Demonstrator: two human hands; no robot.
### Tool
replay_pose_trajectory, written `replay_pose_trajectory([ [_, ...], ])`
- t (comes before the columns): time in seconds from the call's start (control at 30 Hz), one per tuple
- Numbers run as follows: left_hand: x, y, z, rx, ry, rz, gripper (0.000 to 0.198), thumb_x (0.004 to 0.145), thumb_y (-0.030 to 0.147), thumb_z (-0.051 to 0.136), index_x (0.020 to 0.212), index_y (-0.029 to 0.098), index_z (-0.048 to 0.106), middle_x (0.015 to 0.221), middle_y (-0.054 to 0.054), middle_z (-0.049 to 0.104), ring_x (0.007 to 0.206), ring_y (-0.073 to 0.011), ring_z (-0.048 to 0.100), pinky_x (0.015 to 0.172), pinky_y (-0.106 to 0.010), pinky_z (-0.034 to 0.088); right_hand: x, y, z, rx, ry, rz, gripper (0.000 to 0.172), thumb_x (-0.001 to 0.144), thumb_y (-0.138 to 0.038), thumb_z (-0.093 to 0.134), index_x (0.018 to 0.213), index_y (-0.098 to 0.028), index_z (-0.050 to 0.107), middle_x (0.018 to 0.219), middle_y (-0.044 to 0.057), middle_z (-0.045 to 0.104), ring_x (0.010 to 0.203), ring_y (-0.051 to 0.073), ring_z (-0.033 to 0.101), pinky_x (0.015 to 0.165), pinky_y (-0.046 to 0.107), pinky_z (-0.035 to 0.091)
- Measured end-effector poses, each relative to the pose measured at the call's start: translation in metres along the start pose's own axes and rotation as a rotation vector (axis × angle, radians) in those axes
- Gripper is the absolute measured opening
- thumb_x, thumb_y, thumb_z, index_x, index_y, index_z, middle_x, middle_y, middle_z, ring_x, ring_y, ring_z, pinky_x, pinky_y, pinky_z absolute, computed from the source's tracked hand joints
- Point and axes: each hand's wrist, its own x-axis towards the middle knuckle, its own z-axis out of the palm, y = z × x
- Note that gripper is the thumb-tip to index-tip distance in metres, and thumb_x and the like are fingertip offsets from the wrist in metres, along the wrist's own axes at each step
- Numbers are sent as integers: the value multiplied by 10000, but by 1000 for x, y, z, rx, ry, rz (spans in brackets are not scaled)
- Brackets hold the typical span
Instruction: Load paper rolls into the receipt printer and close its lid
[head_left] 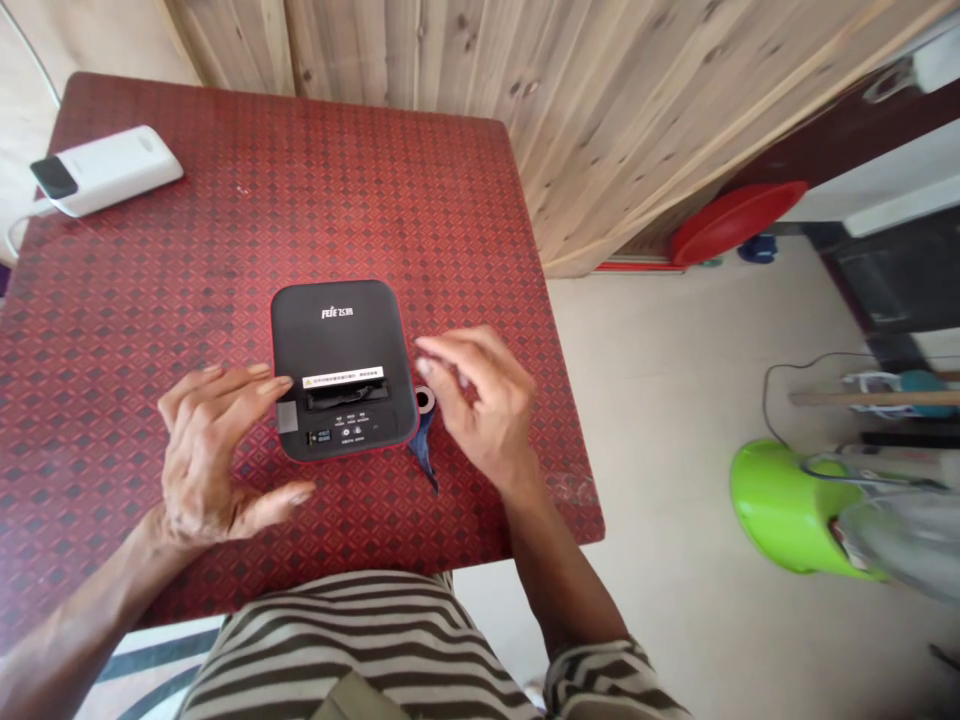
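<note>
Head view: left of centre, a black rounded-square plastic device (337,345) lies between the nearer, wide-spread left hand (204,450) and narrowly parted right hand (487,405).

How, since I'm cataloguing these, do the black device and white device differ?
The black device is broad and squarish; the white device is narrow and long. The black device has a slot across it; the white device shows none. The white device sits farther back than the black device. Both rest on the red table.
</note>
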Motion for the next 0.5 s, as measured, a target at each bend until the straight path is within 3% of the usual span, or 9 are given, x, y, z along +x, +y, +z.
replay_pose_trajectory([
  [0.1, -19, 4, 6, -1, 81, -5, 700, 882, 538, 825, 1487, 292, 573, 1229, -64, 780, 1167, -302, 748, 1062, -504, 546, -10, 41, 9, -1, -48, 153, 221, 1083, -271, 584, 1033, -203, 788, 904, 48, 763, 819, 187, 695, 782, 356, 579],
  [0.2, -27, 5, 13, 59, 119, 100, 693, 833, 398, 904, 1443, 267, 604, 1207, -64, 790, 1117, -270, 760, 1033, -454, 549, -19, 67, 24, -21, -136, 254, 238, 1073, -302, 580, 1051, -194, 792, 903, 55, 758, 782, 184, 675, 764, 333, 558],
  [0.5, -23, 8, 14, 131, 129, 101, 697, 829, 387, 921, 1435, 270, 597, 1188, -45, 768, 1121, -245, 743, 1098, -453, 516, -20, 70, 31, -18, -155, 270, 227, 1066, -322, 592, 1061, -200, 783, 926, 55, 747, 772, 177, 651, 751, 313, 519],
])
